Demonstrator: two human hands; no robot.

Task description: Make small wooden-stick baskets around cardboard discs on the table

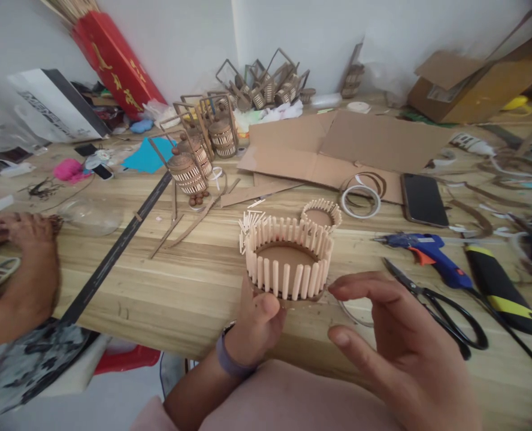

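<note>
My left hand (pixel 257 326) grips the near lower edge of a round cardboard basket (pixel 287 257) ringed with upright pale wooden sticks, thumb pressed against its base. My right hand (pixel 392 335) hovers just right of the basket with fingers spread and curved, holding nothing; its index fingertip is close to the basket's right side. A smaller stick-ringed basket (pixel 322 212) stands behind the big one. Loose sticks (pixel 250 220) lie at the big basket's far left.
Black scissors (pixel 441 311) and a blue glue gun (pixel 430 251) lie to the right, with a phone (pixel 423 199), tape roll (pixel 360 200) and flat cardboard (pixel 338 146) beyond. Finished small lanterns (pixel 194 158) stand at the back. Another person's hand (pixel 27 251) rests on the left.
</note>
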